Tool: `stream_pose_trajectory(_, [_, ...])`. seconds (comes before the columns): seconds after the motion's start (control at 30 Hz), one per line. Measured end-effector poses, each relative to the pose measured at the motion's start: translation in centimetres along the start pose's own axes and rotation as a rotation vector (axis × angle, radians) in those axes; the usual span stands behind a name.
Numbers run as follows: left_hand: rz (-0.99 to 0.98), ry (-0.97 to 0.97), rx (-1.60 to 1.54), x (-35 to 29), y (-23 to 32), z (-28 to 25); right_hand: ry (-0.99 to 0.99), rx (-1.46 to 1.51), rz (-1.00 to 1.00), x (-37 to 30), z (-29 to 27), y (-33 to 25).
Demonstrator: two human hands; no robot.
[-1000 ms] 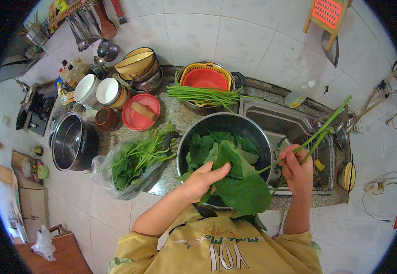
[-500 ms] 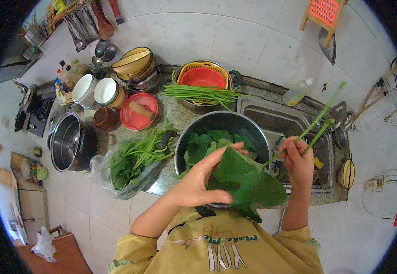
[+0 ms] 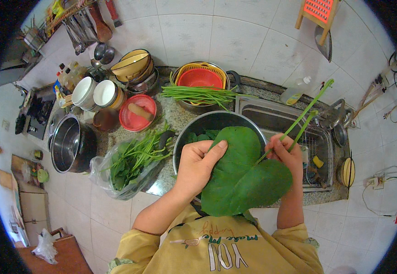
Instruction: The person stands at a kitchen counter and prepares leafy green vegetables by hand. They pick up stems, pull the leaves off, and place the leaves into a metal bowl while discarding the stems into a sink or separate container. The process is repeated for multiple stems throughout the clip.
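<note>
**Big leaves being held over the steel bowl**

The bench (image 3: 175, 116) is carrying most of the containers, with a sink (image 3: 271, 116) lying at its right end and a wire rack (image 3: 319, 153) sitting in it. A steel pot (image 3: 68, 144) is standing at the left edge of the bench, its inside looking bare. Just right of it a clear plastic bag (image 3: 125, 169) is lying open, holding leafy greens. A steel bowl (image 3: 203, 125) is sitting at the middle, showing a few green leaves inside. Two large leaves (image 3: 246, 176) are hanging above this bowl, close to the person's chest. The left hand (image 3: 198, 164) is gripping the upper leaf at its edge, fingers curled over it. The right hand (image 3: 287, 155) is pinching the green stems (image 3: 305, 116), which are rising toward the sink. Behind the bowl, a pan is holding an orange basket (image 3: 200, 75) with a red one inside, long green stalks (image 3: 198, 94) lying across its front. A red bowl (image 3: 137, 113) is holding a pale piece of food
</note>
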State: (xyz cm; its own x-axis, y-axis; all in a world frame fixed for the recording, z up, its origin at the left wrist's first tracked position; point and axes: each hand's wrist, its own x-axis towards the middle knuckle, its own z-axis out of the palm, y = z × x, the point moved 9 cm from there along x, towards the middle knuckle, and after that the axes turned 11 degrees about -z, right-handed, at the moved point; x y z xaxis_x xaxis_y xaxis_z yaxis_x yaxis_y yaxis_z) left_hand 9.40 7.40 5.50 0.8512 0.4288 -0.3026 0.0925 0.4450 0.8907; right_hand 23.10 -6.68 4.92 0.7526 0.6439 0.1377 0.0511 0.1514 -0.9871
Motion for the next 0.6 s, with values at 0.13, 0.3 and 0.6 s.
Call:
stream_pose_trajectory(0.13, [-0.008,-0.008,-0.038,0.00,-0.15,0.03,-0.020,-0.008,0.031,0.18,0.03,0.43])
stream_pose_trajectory(0.3, [-0.025,-0.011,-0.084,-0.09,-0.38,0.09,-0.036,0.031,-0.001,0.49,0.43,0.42])
stream_pose_trajectory(0.6, [-0.029,0.008,-0.033,0.02,-0.58,-0.35,0.007,-0.028,0.001,0.43,0.25,0.50])
